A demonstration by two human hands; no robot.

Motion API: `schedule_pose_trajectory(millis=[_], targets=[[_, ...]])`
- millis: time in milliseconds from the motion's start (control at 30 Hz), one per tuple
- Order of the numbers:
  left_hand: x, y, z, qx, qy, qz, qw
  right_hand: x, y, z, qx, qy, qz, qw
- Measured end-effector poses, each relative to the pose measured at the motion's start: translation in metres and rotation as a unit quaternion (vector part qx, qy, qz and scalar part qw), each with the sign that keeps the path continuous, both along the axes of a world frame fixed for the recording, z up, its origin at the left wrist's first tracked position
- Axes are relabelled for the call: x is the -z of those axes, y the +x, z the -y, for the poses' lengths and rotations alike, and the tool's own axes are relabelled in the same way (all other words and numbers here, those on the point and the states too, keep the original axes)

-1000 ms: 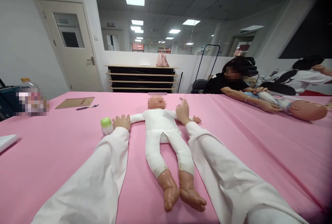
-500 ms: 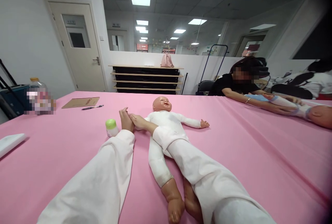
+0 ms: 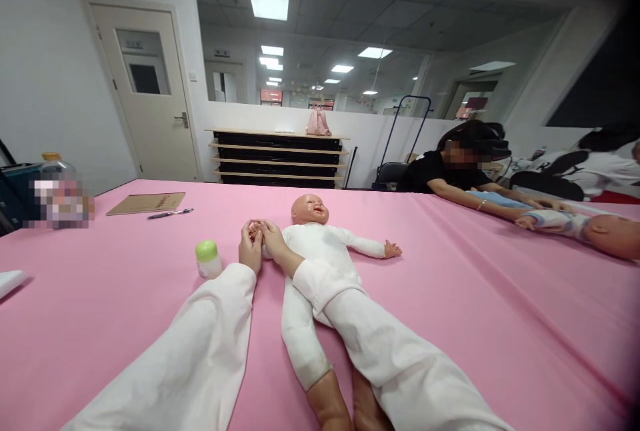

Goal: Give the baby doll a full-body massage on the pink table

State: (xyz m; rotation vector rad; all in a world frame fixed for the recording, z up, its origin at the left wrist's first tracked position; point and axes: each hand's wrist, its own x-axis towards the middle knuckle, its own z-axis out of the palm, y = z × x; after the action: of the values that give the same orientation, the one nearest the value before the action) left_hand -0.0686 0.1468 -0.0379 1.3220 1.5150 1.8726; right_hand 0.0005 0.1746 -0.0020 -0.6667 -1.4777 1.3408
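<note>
Baby doll in a white cloth suit [image 3: 325,254] lies face up on the pink-covered desk [image 3: 475,298], head away from me. My left hand [image 3: 250,251] and right hand [image 3: 273,244] meet at the doll's arm on my left side, fingers curled around its small hand; both hands touch each other. My right forearm crosses over the doll's torso. Small white bottle with a green cap [image 3: 208,259] stands just beside my left hand. Brown notebook [image 3: 146,203] and pen [image 3: 170,214] lie well apart, further back.
</note>
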Motion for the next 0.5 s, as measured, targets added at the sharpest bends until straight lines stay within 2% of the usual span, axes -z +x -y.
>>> schedule_pose_trajectory(millis=[167,367,500], targets=[[-0.007,0.002,0.007,0.021,-0.013,-0.008,1.000,-0.004,0.008,0.011,0.014,0.085,0.041,0.995],[-0.008,-0.003,0.008,0.038,-0.014,-0.011,0.999,-0.002,0.008,0.012,0.022,0.123,0.071,0.990],[-0.008,-0.004,0.010,0.068,-0.007,-0.003,0.998,-0.002,0.010,0.011,0.056,0.151,0.100,0.982]])
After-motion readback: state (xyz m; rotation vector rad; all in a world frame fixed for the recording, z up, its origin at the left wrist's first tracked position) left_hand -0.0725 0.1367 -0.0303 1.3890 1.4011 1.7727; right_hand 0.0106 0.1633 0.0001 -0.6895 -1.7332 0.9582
